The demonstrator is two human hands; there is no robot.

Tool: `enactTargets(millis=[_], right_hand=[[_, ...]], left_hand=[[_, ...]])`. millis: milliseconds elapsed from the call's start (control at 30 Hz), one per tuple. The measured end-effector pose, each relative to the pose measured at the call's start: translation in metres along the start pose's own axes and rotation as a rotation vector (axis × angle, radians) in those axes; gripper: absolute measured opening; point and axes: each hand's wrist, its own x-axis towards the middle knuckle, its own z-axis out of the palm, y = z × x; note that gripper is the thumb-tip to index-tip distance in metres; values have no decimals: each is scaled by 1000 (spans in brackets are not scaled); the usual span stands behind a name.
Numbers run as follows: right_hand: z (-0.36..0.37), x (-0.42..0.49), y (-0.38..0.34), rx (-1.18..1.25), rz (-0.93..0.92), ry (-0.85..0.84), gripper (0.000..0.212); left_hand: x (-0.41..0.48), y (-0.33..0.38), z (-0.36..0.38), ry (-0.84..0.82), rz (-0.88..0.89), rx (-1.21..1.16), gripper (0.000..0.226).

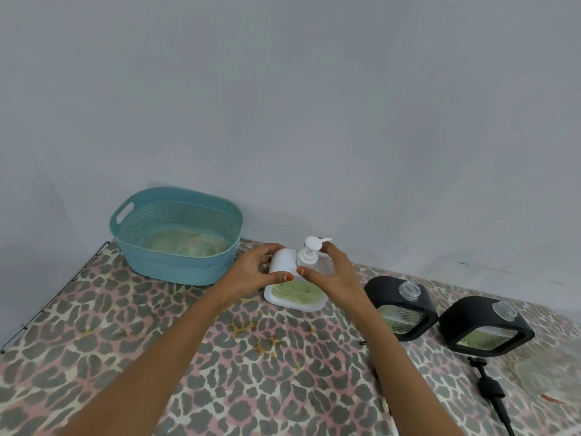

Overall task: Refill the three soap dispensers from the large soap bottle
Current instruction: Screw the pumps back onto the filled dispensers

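Observation:
A white soap dispenser (297,295) with greenish soap inside stands mid-table, its white pump (311,248) set in its neck. My left hand (254,273) grips the dispenser's left side. My right hand (330,275) curls around the pump's collar, thumb in front and forefinger behind the pump head. Two black dispensers (405,306) (490,328) stand to the right with open clear necks and no pumps. A black pump (490,388) lies on the cloth at the lower right. No large soap bottle is visible.
A teal plastic basket (176,237) sits at the back left against the wall. The table carries a leopard-print cloth (220,357); its left edge (53,300) runs diagonally. A pale wall rises right behind the objects.

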Motion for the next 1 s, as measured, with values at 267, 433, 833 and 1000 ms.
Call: enactTargets(millis=[267,433,833,1000], right_hand=[[4,3,2,34,-9,146,39],[15,3,2,5,-31,221,47],[-3,4,-1,-41,-47,100,35],[10,5,-3,-56,-20,220,36]], left_hand=[[-1,0,0,-9,0,-10,83],[-3,3,0,-13,7,4,77],[-2,3,1,0,-1,16,94],[-2,2,1,4,-5,4,87]])
